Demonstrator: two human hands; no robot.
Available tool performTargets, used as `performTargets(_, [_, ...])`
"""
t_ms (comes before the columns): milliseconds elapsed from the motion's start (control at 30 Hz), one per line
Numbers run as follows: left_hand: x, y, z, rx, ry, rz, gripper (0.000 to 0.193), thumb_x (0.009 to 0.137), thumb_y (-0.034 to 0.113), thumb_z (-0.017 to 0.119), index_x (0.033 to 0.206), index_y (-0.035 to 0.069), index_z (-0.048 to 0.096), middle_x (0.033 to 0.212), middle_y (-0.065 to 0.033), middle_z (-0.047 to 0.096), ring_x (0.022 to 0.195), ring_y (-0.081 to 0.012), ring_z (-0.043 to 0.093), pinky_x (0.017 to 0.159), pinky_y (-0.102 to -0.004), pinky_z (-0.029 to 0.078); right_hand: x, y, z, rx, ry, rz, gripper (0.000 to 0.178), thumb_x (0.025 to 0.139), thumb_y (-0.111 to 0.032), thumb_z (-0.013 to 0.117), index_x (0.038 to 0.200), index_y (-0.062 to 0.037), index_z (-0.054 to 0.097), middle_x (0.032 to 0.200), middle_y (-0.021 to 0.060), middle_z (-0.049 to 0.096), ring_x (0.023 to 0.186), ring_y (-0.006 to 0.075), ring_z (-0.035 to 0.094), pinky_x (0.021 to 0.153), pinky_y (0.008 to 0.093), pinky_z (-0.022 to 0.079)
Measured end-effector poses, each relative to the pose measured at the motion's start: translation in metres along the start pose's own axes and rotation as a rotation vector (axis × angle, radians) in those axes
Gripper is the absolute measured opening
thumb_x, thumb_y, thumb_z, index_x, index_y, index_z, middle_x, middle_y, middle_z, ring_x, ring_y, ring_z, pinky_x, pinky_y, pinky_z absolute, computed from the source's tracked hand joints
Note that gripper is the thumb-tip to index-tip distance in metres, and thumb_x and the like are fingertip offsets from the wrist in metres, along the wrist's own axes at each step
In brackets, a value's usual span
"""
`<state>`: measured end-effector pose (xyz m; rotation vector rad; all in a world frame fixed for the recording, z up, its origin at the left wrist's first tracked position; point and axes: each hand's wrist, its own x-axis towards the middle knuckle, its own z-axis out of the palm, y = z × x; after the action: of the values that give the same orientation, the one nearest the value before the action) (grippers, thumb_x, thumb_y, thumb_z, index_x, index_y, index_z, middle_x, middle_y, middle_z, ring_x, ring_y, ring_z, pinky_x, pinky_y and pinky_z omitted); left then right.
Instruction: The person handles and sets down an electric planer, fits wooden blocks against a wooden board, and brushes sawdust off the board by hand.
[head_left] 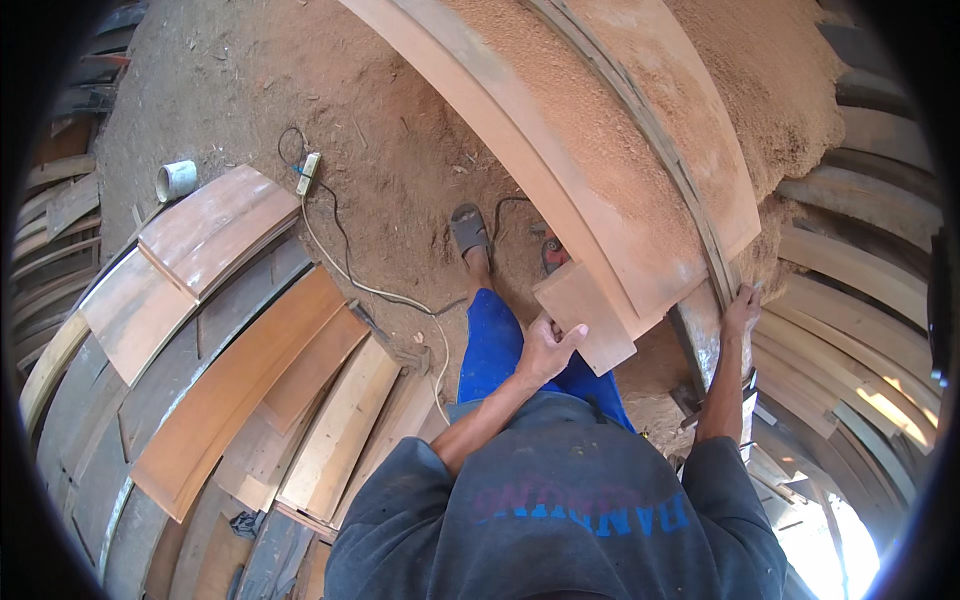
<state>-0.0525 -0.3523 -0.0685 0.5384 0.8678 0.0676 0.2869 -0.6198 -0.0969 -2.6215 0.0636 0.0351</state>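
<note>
My left hand is closed on the near-left edge of a short, pale brown wooden board, its thumb lying on top and its other fingers mostly hidden. That board meets the near end of long wide planks covered with sawdust. Farther right, my right hand grips the near end of a long, narrow wooden strip, which runs away from me across the sawdust-strewn planks. A red object, possibly a power tool, sits partly hidden beside the planks' left edge.
Stacked boards lie to my left, with more planks at the right. A power strip and its cables lie on the dirt floor near my sandalled foot. A white container stands at the far left. Sawdust is heaped beyond.
</note>
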Motion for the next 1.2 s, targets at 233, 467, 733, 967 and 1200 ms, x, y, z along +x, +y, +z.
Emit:
performTargets(233, [0.008,0.016,-0.008,-0.041,-0.023,0.027,0.056,0.095,0.013,0.071,0.14,-0.007,0.043,0.135,-0.0144,0.059,0.124,-0.0203,0.058,0.109,-0.0361,0.045,0.001,0.003,-0.002,-0.021,0.006,-0.044,0.032,0.1,-0.027,0.054,0.091,0.0011,0.064,0.085,0.0092,0.062,0.083,0.0192,0.054,0.08,0.036,0.046])
performTargets(467, [0.01,0.048,0.0,0.0,0.076,0.184,0.044,0.096,0.017,0.07,0.128,-0.009,0.053,0.121,-0.0124,0.067,0.111,-0.016,0.064,0.097,-0.0314,0.051,0.0,-0.006,-0.001,-0.036,-0.023,-0.023,0.029,0.096,-0.024,0.056,0.092,0.0035,0.065,0.086,0.0132,0.066,0.083,0.0228,0.059,0.08,0.0377,0.047])
performTargets(733, [0.024,0.056,-0.021,0.157,0.077,0.217,0.052,0.096,0.022,0.071,0.134,-0.007,0.05,0.129,-0.0128,0.062,0.116,-0.018,0.06,0.102,-0.0337,0.048,0.002,0.023,0.008,0.028,-0.004,-0.101,0.027,0.096,-0.025,0.057,0.09,0.001,0.063,0.081,0.0069,0.061,0.079,0.019,0.054,0.074,0.0357,0.045])
performTargets(967, [0.109,0.225,-0.073,-0.004,0.241,0.473,0.053,0.098,0.027,0.068,0.136,-0.005,0.049,0.122,-0.0137,0.065,0.108,-0.0237,0.065,0.097,-0.0392,0.054,0.005,0.023,0.016,-0.015,0.001,-0.097,0.031,0.096,-0.028,0.057,0.096,0.0015,0.066,0.088,0.0114,0.067,0.084,0.0218,0.061,0.076,0.0368,0.048])
performTargets(1200, [0.087,0.156,-0.04,0.08,0.243,0.527,0.06,0.1,0.03,0.066,0.144,-0.001,0.039,0.132,-0.016,0.058,0.119,-0.0294,0.061,0.1,-0.0461,0.055,-0.004,-0.011,0.007,-0.228,-0.019,0.104,0.043,0.094,-0.047,0.054,0.111,-0.0116,0.073,0.107,0.0168,0.074,0.104,0.0386,0.069,0.09,0.0499,0.051])
